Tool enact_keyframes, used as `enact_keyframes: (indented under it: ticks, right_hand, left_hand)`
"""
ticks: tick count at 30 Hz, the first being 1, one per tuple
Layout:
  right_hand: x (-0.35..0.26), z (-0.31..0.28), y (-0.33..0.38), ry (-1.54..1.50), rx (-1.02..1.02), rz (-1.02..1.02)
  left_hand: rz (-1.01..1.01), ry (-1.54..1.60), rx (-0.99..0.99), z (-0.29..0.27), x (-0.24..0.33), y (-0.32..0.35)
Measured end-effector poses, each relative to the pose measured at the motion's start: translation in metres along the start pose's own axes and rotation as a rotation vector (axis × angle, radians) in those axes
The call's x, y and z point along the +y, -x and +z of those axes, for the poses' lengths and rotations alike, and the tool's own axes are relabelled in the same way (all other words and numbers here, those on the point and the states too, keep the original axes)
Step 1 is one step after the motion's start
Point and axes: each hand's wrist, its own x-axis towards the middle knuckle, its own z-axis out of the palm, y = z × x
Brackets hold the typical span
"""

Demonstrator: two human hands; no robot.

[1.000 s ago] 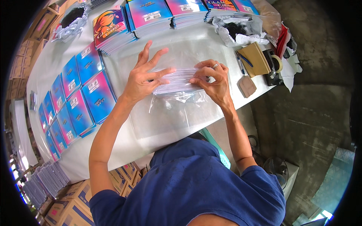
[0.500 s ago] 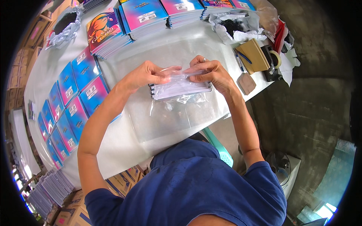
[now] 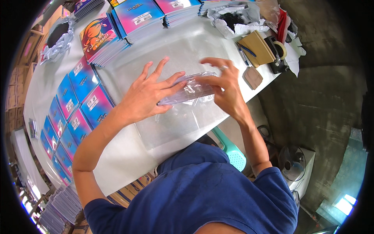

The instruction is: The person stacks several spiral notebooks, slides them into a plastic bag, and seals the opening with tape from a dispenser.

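Observation:
A bundle of spiral notebooks wrapped in clear plastic film (image 3: 190, 90) lies on the table before me, its pages seen edge-on through the wrap. My left hand (image 3: 147, 95) is at its left end, fingers spread, with the thumb near the lower side and fingertips touching the film on top. Over the right end is my right hand (image 3: 227, 87), its fingers apart and partly smeared by motion; one finger reaches across the film. Beneath the bundle is a flat clear plastic sheet (image 3: 156, 136).
Stacks of blue and pink notebooks (image 3: 141, 17) line the far side, and rows of notebooks (image 3: 82, 81) cover the left. At right are a cardboard box (image 3: 257, 48), pens (image 3: 244, 54), a tape roll (image 3: 279, 50) and a brown block (image 3: 253, 78). A green stool (image 3: 233, 154) stands below the table edge.
Both hands have let go of the gathered film at the top and spread apart toward the bundle's ends. The film now lies folded down over the notebooks.

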Motion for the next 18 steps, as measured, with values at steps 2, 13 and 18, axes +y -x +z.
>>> enact_keyframes:
  ticks: [2,13,18]
  right_hand:
    - [-0.021,-0.005,0.025,-0.086,0.057,0.23]
    - [-0.041,0.068,0.077,-1.246,0.152,0.795]
    - [-0.023,0.098,0.074,-1.24,0.245,0.762]
  left_hand:
    - [0.024,-0.072,0.048,0.005,0.004,0.004]
    - [0.037,-0.078,0.154,0.021,0.013,0.009]
    - [-0.002,0.036,0.147,0.016,0.012,0.007]
